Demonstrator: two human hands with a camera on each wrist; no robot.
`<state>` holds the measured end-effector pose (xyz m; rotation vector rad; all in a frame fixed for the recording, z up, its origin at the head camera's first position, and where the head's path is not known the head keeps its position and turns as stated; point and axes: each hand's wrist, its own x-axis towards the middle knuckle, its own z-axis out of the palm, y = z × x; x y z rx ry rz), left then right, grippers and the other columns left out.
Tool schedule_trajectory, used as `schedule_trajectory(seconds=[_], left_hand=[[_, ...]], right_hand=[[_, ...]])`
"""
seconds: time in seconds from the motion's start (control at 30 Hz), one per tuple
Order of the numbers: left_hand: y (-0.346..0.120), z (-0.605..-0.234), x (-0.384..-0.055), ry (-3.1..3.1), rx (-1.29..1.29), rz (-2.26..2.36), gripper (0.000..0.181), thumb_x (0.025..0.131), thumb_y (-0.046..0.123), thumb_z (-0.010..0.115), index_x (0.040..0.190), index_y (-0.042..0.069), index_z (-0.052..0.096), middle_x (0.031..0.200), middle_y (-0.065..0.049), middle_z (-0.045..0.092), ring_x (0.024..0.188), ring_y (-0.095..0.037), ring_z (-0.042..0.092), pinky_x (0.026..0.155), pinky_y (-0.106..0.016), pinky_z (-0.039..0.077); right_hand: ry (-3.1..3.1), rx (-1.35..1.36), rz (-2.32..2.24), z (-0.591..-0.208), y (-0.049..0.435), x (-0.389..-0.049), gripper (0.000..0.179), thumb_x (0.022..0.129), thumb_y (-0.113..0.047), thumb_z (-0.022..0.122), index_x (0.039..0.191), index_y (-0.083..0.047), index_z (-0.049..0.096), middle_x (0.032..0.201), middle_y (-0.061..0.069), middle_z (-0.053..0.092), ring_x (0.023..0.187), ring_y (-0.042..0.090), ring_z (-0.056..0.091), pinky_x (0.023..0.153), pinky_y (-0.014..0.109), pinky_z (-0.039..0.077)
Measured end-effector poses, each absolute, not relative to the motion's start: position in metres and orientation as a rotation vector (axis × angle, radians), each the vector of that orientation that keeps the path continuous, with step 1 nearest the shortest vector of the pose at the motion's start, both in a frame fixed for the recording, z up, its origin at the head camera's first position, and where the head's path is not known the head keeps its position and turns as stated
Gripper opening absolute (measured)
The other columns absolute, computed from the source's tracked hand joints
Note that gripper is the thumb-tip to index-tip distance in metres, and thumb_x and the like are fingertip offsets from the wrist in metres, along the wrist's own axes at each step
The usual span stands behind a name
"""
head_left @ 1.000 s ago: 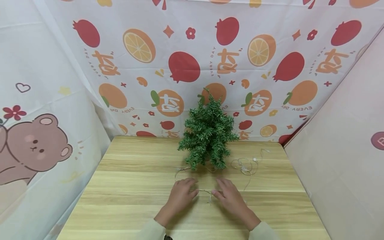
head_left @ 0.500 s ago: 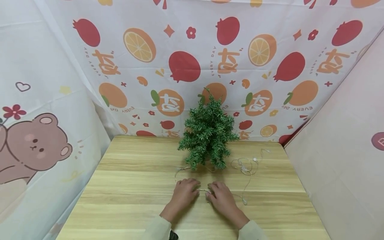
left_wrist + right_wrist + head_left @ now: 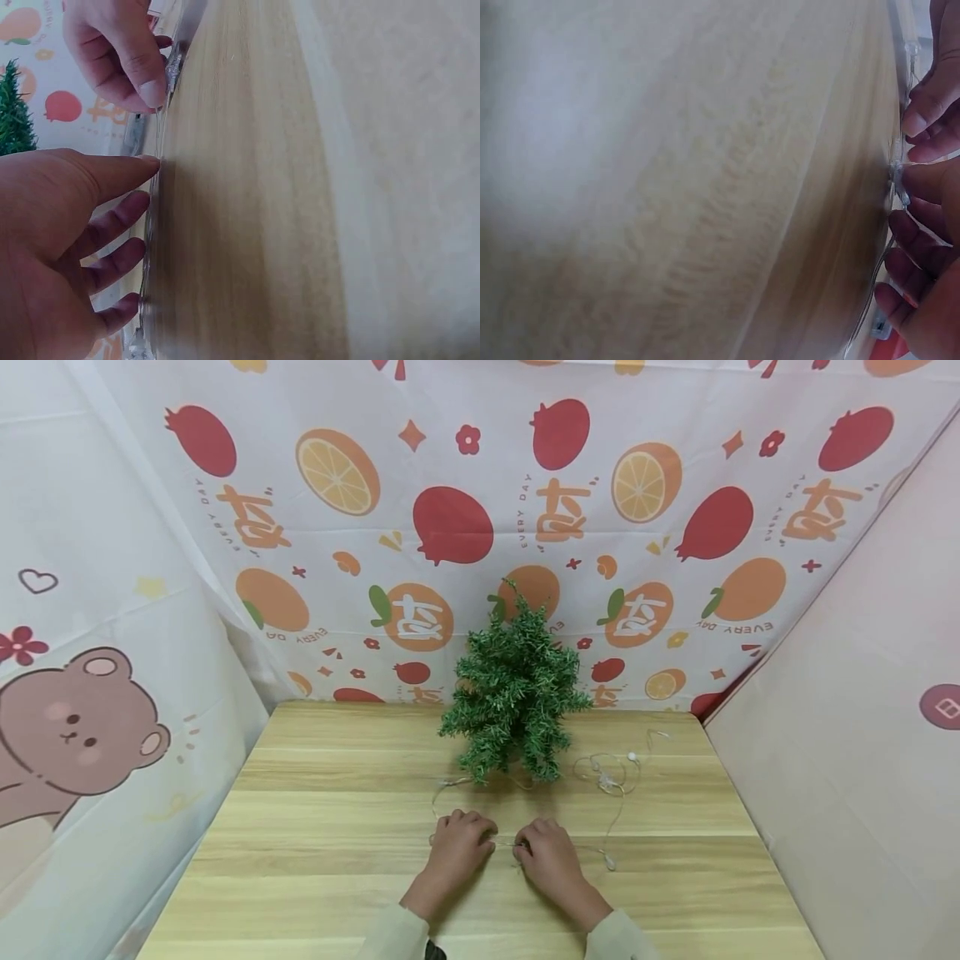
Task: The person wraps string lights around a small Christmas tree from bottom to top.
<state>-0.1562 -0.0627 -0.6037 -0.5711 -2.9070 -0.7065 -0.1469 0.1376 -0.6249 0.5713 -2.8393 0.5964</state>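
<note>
A thin, clear-wired string of fairy lights (image 3: 619,814) with small clear bulbs lies looped on the wooden table. My left hand (image 3: 459,847) holds its wire between thumb and fingertips, close to the tabletop; the other fingers are spread loosely in the left wrist view. Just to the right, my right hand (image 3: 551,860) pinches the same wire beside a clear bulb (image 3: 898,176), its remaining fingers curled. A short stretch of wire (image 3: 506,842) spans the gap between both hands. Behind them stands a small green artificial tree (image 3: 517,689), with part of the wire running by its base.
The wooden table (image 3: 315,860) ends at a fruit-printed cloth (image 3: 450,527) just behind the tree. Pale cloths hang along both sides, the left one printed with a bear (image 3: 86,722). A tangle of the light string (image 3: 606,779) lies right of the tree.
My right hand has moved left toward my left hand along the wire, exposing a bulb on its right. My left hand has shifted slightly. The tree stays put; the head view turned a little.
</note>
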Motion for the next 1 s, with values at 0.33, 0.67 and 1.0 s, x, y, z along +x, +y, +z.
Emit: schedule_trajectory(seconds=[0.33, 0.67, 1.0], left_hand=[[-0.072, -0.607, -0.157, -2.918, -0.600, -0.773, 0.003, 0.088, 0.023, 0.077, 0.091, 0.022, 0.075, 0.090, 0.007, 0.069, 0.085, -0.016, 0.056, 0.083, -0.046, 0.042], [-0.088, -0.605, -0.157, -2.881, -0.604, -0.841, 0.005, 0.087, 0.027, 0.078, 0.087, 0.023, 0.076, 0.085, 0.014, 0.070, 0.081, -0.008, 0.055, 0.087, -0.044, 0.038], [-0.103, -0.592, -0.153, -2.861, -0.575, -0.810, 0.008, 0.088, 0.032, 0.077, 0.090, 0.025, 0.079, 0.093, 0.013, 0.075, 0.094, -0.011, 0.055, 0.097, -0.052, 0.037]], right_hand=[[-2.801, 0.546, 0.687, -0.614, 0.138, -0.139, 0.010, 0.092, -0.021, 0.075, 0.087, -0.022, 0.066, 0.081, -0.015, 0.060, 0.081, 0.005, 0.049, 0.080, 0.034, 0.041], [-2.809, 0.485, 0.770, -0.599, 0.145, -0.140, 0.010, 0.092, -0.022, 0.073, 0.087, -0.025, 0.065, 0.076, -0.019, 0.054, 0.074, 0.000, 0.045, 0.079, 0.030, 0.042], [-2.690, 0.644, 0.649, -0.592, 0.161, -0.143, 0.005, 0.092, -0.023, 0.075, 0.088, -0.024, 0.072, 0.085, -0.015, 0.066, 0.080, 0.002, 0.061, 0.078, 0.030, 0.050]])
